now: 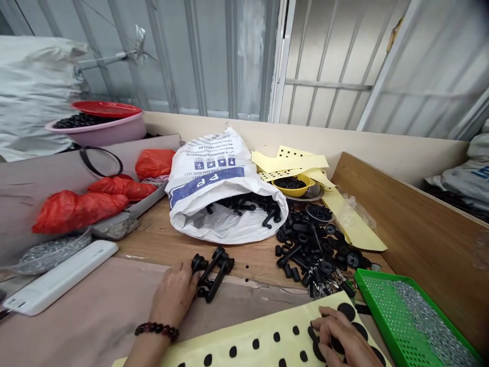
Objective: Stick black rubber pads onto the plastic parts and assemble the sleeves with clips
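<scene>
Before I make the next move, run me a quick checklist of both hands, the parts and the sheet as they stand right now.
1. Left hand at the small group of black handles: ok, fingers at the nearest piece.
2. Firm grip there: cannot tell, the fingertips are partly hidden.
3. Right hand at the large black discs on the yellow sheet: ok.
4. Disc peeled free: cannot tell, the fingers cover the spot.
5. White sack mouth open: ok, black parts show inside.
6. Loose pile sorted by kind: not ok, different parts lie mixed.
</scene>
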Available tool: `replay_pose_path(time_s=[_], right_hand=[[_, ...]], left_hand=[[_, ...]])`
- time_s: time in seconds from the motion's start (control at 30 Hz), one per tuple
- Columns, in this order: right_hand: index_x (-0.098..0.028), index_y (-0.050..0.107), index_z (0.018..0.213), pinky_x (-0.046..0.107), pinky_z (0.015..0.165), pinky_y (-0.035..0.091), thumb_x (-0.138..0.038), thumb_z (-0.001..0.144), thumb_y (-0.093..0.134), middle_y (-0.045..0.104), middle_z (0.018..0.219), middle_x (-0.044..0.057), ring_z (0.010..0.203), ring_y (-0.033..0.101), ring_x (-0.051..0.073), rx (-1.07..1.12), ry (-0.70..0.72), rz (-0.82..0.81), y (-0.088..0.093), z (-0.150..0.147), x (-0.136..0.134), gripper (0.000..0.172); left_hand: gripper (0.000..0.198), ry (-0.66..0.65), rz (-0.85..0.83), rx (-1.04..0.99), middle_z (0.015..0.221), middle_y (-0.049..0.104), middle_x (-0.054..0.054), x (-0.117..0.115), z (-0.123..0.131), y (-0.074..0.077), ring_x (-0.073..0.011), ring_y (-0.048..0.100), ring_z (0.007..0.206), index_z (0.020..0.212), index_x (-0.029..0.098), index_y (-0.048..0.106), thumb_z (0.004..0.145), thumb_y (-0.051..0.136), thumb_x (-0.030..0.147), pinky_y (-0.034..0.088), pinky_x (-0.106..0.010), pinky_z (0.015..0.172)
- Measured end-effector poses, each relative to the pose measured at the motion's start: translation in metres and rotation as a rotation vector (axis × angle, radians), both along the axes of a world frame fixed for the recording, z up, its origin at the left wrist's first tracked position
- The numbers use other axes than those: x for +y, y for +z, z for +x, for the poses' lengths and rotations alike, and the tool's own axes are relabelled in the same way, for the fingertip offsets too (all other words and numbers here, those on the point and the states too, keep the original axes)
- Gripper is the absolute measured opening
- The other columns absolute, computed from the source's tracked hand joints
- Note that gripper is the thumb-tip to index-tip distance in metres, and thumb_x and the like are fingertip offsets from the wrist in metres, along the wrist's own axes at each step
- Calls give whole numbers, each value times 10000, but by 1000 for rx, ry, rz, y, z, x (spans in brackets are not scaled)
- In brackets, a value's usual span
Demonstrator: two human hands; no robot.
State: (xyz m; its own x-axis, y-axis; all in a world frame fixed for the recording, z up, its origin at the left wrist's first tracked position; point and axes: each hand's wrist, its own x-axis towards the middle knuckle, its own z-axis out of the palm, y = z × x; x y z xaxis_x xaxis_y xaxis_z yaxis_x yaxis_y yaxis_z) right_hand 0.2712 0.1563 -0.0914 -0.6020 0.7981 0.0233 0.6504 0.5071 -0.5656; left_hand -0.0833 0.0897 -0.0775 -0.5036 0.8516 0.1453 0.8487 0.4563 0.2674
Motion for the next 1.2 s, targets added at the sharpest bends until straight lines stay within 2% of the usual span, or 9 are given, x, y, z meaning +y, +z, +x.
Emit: replay_pose_path(time_s=[0.13, 0.27, 0.37, 0.43, 0.57, 0.7, 0.8, 0.97, 1.2], right_hand=[[-234, 536, 678, 335, 910, 442, -219, 762, 533, 672, 975, 62, 1152, 517, 275, 109, -24, -11, 1, -2, -1, 85], [-216, 514, 654, 362, 899, 413, -230, 748, 558, 641, 979, 82, 1052, 544, 269, 322, -109, -83, 2, 0, 1, 105], [-204, 515, 665, 336, 829, 419, -281, 741, 591, 622, 968, 83, 964, 554, 248, 541, -137, -327, 10, 2, -2, 132], [-197, 514, 673, 304, 767, 418, -322, 738, 611, 616, 965, 74, 909, 550, 224, 705, -148, -533, 17, 1, -6, 171], [-184, 503, 665, 276, 724, 378, -312, 692, 660, 611, 921, 57, 833, 525, 188, 921, -168, -768, 29, -8, -16, 204], [-173, 519, 651, 290, 760, 355, -283, 669, 668, 609, 969, 66, 848, 518, 190, 969, -174, -839, 26, -16, -20, 186], [-172, 536, 647, 284, 782, 345, -257, 677, 657, 609, 977, 64, 904, 509, 198, 957, -172, -815, 17, -18, -18, 151], [-169, 560, 649, 276, 772, 347, -245, 664, 655, 607, 974, 60, 906, 504, 199, 899, -169, -804, 5, -20, -15, 123], [-170, 555, 643, 264, 727, 348, -244, 652, 648, 618, 922, 53, 825, 505, 179, 911, -200, -866, 4, -22, -16, 119]], left_hand=[[337, -88, 37, -141, 923, 677, -116, 7, -2, -8, -272, 628, 887, 1065, 132, 522, 771, 361, 178, 466, -359, 769], [415, -134, 163, -304, 1019, 671, -73, 10, 12, -1, -226, 627, 947, 1217, 173, 402, 828, 363, 311, 484, -310, 787], [504, -138, 358, -608, 1145, 617, -72, 4, 38, 9, -225, 594, 1026, 1261, 223, 373, 827, 429, 473, 507, -280, 755], [536, -178, 390, -801, 1171, 608, -63, -2, 64, 12, -238, 582, 1044, 1247, 247, 432, 787, 508, 510, 505, -278, 760], [440, -308, 237, -978, 1023, 663, -33, -12, 119, 3, -220, 600, 941, 1154, 257, 584, 809, 493, 514, 468, -288, 820], [568, -383, 111, -1121, 745, 593, -10, -10, 149, -18, -189, 575, 717, 1293, 189, 448, 786, 537, 428, 470, -272, 667], [492, -418, 32, -1255, 792, 607, -28, -5, 156, -26, -206, 574, 825, 1188, 160, 514, 732, 577, 336, 451, -269, 728], [448, -462, -102, -1346, 769, 610, -25, -1, 161, -24, -120, 463, 574, 1135, 134, 511, 708, 530, 268, 341, -207, 476], [423, -446, -117, -1311, 808, 638, -22, -3, 163, -20, -92, 410, 505, 1123, 152, 530, 710, 489, 237, 324, -206, 466]])
